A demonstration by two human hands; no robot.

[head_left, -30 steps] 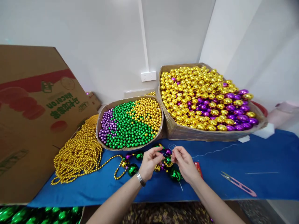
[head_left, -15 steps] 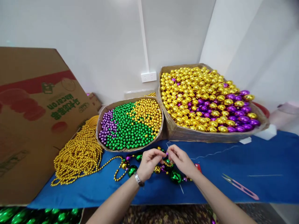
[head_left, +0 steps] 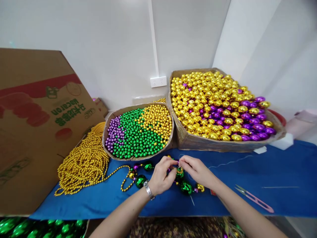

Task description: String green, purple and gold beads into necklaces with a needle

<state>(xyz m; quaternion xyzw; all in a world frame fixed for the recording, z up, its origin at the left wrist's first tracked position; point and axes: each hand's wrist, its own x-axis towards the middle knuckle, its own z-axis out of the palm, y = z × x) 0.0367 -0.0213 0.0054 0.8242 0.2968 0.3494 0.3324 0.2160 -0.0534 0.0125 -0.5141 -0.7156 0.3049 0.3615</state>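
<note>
My left hand, with a metal watch at its wrist, is closed in a pinch at the string of a bead garland. Close against it, my right hand pinches the same thin white string, which loops up between the fingertips. The garland of green, gold and purple beads lies on the blue cloth under and around both hands. Its larger green ball rests left of my left wrist. The fingers partly cover the beads nearest the string.
A box of small beads and a larger box of gold and purple balls stand behind. Gold bead strands lie left, beside a big carton. Pink thread snips and a needle-like rod lie right on the cloth.
Both hands have shifted slightly right, and the fingertips have come closer together. The right hand has uncovered a gold bead at the garland's right end.
</note>
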